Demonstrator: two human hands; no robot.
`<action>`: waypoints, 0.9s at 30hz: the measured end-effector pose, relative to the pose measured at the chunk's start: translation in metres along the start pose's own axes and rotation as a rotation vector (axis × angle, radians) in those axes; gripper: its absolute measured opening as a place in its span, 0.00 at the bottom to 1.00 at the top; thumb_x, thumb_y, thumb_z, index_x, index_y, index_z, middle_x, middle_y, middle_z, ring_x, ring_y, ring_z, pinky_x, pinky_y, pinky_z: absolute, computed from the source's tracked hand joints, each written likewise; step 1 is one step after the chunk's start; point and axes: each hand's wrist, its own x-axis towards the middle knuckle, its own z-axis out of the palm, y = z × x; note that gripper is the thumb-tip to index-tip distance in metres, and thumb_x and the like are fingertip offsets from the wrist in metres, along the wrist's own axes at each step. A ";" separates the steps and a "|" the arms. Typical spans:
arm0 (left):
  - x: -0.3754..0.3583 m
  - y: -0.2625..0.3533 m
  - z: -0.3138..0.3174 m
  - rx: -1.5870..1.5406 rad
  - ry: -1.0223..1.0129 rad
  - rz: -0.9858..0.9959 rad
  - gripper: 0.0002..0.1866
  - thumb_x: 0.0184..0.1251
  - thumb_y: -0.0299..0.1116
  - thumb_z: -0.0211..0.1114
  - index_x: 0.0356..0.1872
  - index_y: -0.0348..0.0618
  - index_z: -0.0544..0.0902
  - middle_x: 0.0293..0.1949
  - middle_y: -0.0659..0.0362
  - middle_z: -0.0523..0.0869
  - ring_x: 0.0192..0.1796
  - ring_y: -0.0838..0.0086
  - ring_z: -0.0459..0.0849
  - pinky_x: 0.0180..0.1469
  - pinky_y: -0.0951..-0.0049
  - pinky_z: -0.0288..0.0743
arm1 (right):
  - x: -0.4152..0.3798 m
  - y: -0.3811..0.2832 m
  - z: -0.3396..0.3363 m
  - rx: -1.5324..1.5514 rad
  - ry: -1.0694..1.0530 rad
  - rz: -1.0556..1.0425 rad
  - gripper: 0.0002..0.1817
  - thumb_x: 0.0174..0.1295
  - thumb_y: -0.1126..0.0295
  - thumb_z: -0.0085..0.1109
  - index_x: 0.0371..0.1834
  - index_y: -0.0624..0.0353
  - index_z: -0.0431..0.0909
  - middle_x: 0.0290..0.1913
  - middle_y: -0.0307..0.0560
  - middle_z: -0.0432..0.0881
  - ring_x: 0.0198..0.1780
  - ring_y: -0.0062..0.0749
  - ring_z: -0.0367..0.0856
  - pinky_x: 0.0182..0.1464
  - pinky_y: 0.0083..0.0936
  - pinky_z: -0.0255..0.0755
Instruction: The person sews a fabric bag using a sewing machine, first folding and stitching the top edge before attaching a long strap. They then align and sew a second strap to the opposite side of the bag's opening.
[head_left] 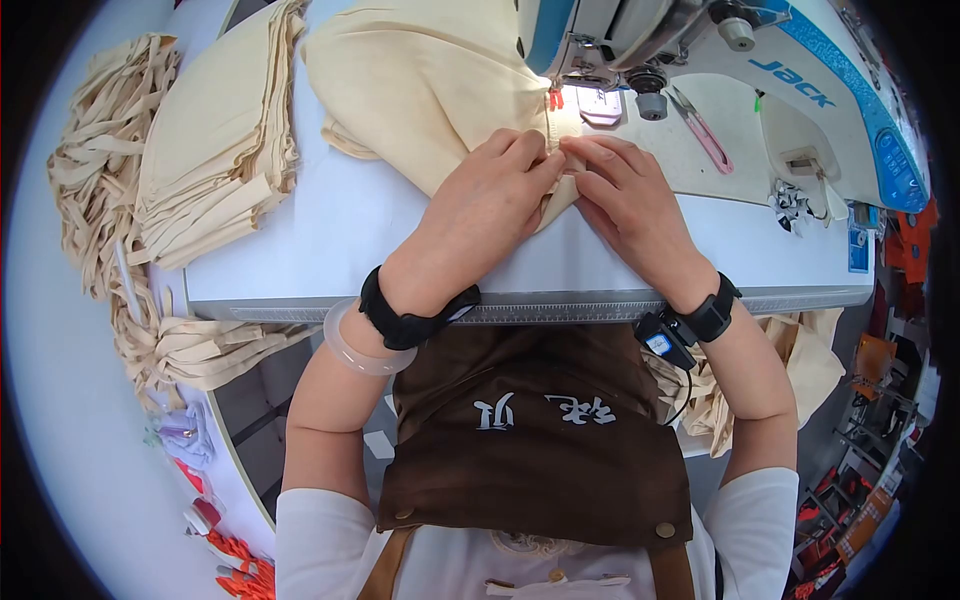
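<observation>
A cream cloth piece lies on the white table and runs under the red presser foot of a blue and white sewing machine. Just in front of the foot, my left hand pinches the folded edge of the cloth. My right hand grips the same edge from the other side, its fingers bent close to those of the left. A small flap of fabric hangs down between both hands. The fingertips partly hide the fold.
Stacked cream panels lie at the table's left, beside bundled cream straps. Pink thread snips rest on the machine bed. A ruler strip lines the table's front edge. More cream fabric sits below at right.
</observation>
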 end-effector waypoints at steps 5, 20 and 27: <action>0.001 -0.002 0.001 -0.012 0.029 0.020 0.21 0.56 0.20 0.66 0.54 0.37 0.83 0.44 0.54 0.80 0.52 0.58 0.79 0.55 0.63 0.77 | 0.001 0.001 -0.001 -0.011 -0.007 -0.014 0.14 0.54 0.75 0.67 0.44 0.57 0.78 0.64 0.45 0.79 0.66 0.44 0.75 0.62 0.39 0.71; -0.106 0.018 -0.038 -0.047 0.668 0.140 0.04 0.58 0.27 0.70 0.30 0.45 0.82 0.34 0.58 0.83 0.41 0.60 0.85 0.41 0.64 0.79 | 0.003 0.004 0.008 0.017 -0.063 0.024 0.13 0.69 0.82 0.56 0.56 0.65 0.79 0.67 0.49 0.79 0.68 0.47 0.75 0.70 0.35 0.68; -0.389 -0.074 0.057 -0.267 0.844 -1.101 0.13 0.70 0.28 0.68 0.52 0.37 0.78 0.44 0.59 0.83 0.46 0.77 0.83 0.45 0.74 0.81 | 0.001 0.006 0.005 0.018 -0.106 0.073 0.18 0.77 0.75 0.50 0.67 0.63 0.76 0.69 0.47 0.78 0.70 0.43 0.73 0.71 0.33 0.66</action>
